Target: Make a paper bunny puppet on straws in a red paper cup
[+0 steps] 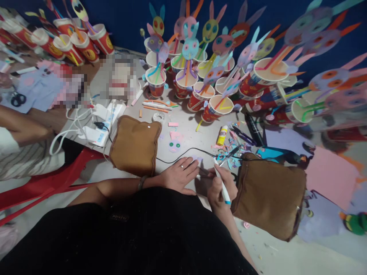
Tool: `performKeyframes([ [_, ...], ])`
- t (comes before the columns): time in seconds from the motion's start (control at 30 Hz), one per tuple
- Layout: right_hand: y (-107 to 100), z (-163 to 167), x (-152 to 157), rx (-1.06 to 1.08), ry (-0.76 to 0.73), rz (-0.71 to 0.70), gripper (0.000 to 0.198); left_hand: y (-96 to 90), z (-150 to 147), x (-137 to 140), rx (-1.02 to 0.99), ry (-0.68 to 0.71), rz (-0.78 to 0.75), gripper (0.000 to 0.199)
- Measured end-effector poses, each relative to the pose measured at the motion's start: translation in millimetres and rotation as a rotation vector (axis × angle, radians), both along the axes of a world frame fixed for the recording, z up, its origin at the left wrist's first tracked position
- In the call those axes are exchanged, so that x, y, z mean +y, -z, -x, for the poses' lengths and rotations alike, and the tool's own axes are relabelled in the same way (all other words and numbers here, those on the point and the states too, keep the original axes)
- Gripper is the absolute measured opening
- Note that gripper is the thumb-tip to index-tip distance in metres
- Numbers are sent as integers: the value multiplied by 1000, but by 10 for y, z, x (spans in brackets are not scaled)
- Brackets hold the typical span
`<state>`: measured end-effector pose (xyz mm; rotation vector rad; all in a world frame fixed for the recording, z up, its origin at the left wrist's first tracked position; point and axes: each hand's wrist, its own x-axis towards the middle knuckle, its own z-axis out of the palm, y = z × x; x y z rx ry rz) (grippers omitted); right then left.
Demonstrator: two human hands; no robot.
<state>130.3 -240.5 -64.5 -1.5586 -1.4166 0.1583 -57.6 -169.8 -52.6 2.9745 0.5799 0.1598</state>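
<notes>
My left hand (pixel 180 175) lies flat at the table's front edge, fingers slightly apart, a ring on one finger. A small lilac paper piece (pixel 197 158) shows just beyond its fingertips. A white marker pen (pixel 220 178) with a blue end is gripped in my right hand (pixel 222 189), its other end pointing toward the table. Farther back lies a lilac paper face (pixel 174 145) with two green eyes, below small pink paper pieces (pixel 175 135). A black cord (pixel 183 152) runs across the table past both hands. The surface between my hands is partly shadowed.
Brown cushions (pixel 136 145) (pixel 271 194) flank my hands. Behind stand paper cups (pixel 156 87) with rabbit-faced straws. A glue stick (pixel 222 135), paper scraps (pixel 229 151) and a black marker (pixel 254 129) lie right. Left are a power strip (pixel 110 118) and another person's arm (pixel 25 131).
</notes>
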Motion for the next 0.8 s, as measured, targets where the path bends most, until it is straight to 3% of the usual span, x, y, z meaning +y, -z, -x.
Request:
performKeyframes([
  [0.13, -69, 43, 26, 22, 71, 34, 26, 12, -3, -2, -8, -1, -19, 87],
  [0.33, -43, 50, 103, -181, 132, 3, 14, 39, -14, -9, 19, -10, -36, 88],
  [0.53, 0, 32, 102, -101, 130, 81, 14, 22, -14, -6, 46, -10, -24, 87],
  [0.8, -37, 28, 131, -46, 111, 49, 12, 34, -20, -1, 29, -9, -14, 89],
])
